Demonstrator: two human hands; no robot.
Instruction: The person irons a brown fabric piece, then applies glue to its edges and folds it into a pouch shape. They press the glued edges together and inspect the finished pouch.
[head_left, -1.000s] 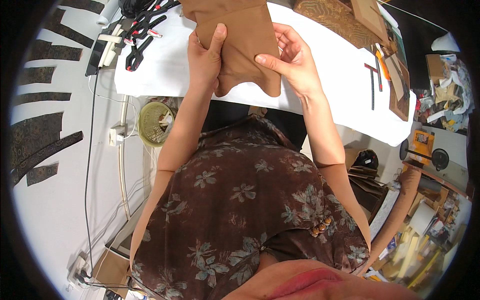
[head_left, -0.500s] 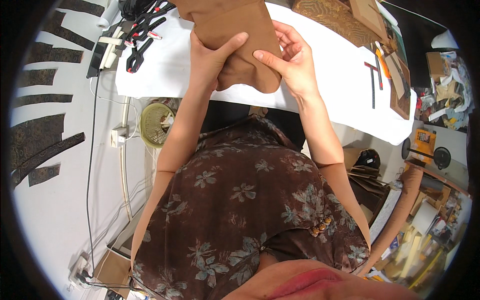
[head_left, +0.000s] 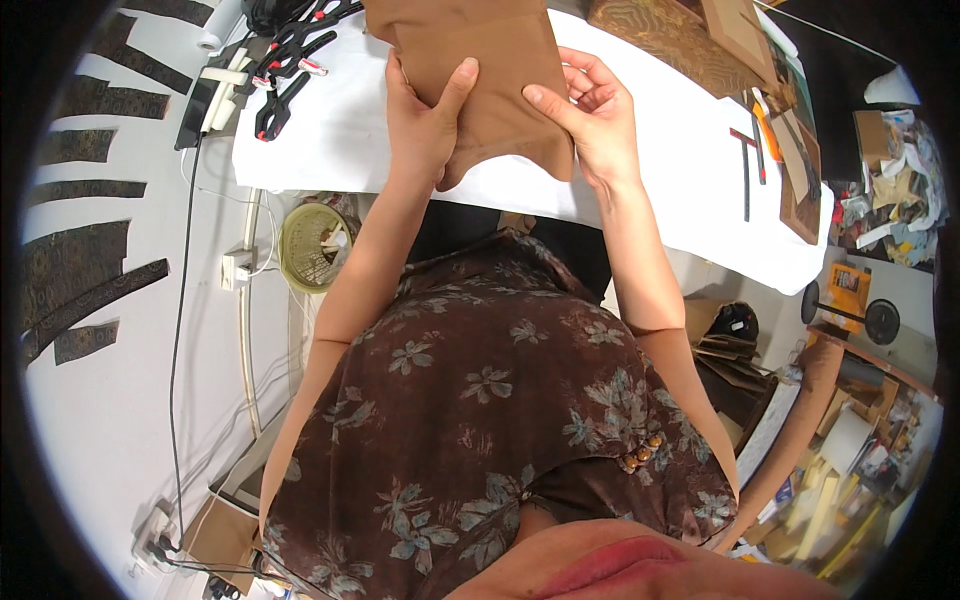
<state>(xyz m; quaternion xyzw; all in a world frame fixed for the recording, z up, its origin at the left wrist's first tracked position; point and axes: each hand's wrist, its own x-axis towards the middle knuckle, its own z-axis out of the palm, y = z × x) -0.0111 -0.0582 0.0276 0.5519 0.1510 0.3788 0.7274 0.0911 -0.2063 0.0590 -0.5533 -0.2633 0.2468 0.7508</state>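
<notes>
A piece of soft brown fabric (head_left: 490, 85) hangs between my two hands, raised above the white-covered table (head_left: 320, 150). My left hand (head_left: 425, 110) grips its left side, thumb laid on the front and fingers hidden behind. At the right edge, my right hand (head_left: 598, 105) pinches the cloth between its thumb and the fingers curled behind. Its lower edge curves up in the middle, with a corner drooping at each side. The top of the fabric runs out of view.
Black spring clamps (head_left: 283, 105) lie at the table's left end. To the right are a patterned brown panel (head_left: 675, 40), a black square ruler (head_left: 745, 170) and an orange-handled tool (head_left: 767, 122). A green basket (head_left: 308, 250) stands below the table's left edge.
Both hands have shifted slightly right with the brown fabric. The cloth is flatter and less creased, its lower edge now arched. My right thumb has moved a little up and right.
</notes>
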